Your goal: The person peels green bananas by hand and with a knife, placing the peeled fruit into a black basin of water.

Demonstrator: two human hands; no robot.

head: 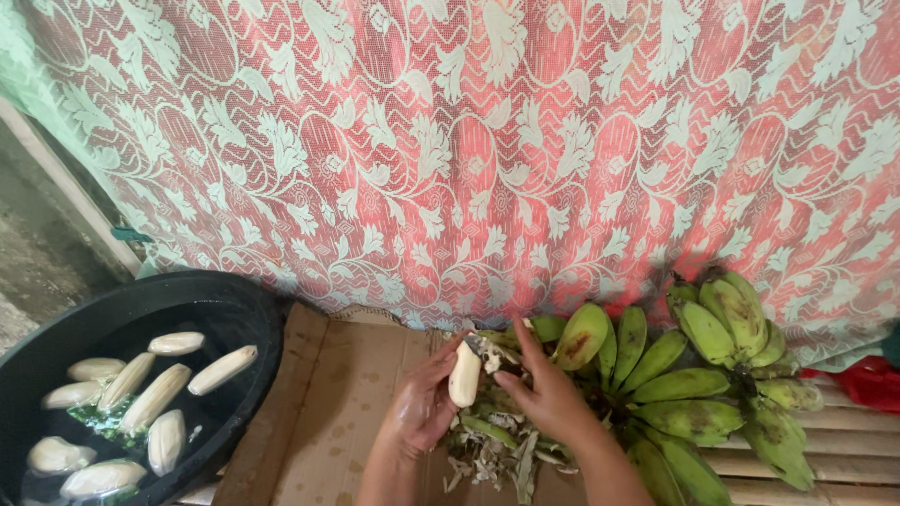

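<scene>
Left hand grips a pale peeled banana upright; right hand works a small blade at its top. Peel scraps pile below on cardboard. Green bananas lie just right; peeled ones float in the black basin at left.

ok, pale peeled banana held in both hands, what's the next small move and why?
Probably strip the last peel at the tip: the left hand grips the pale peeled banana, the right hand pinches a green peel scrap clinging to its top.
</scene>
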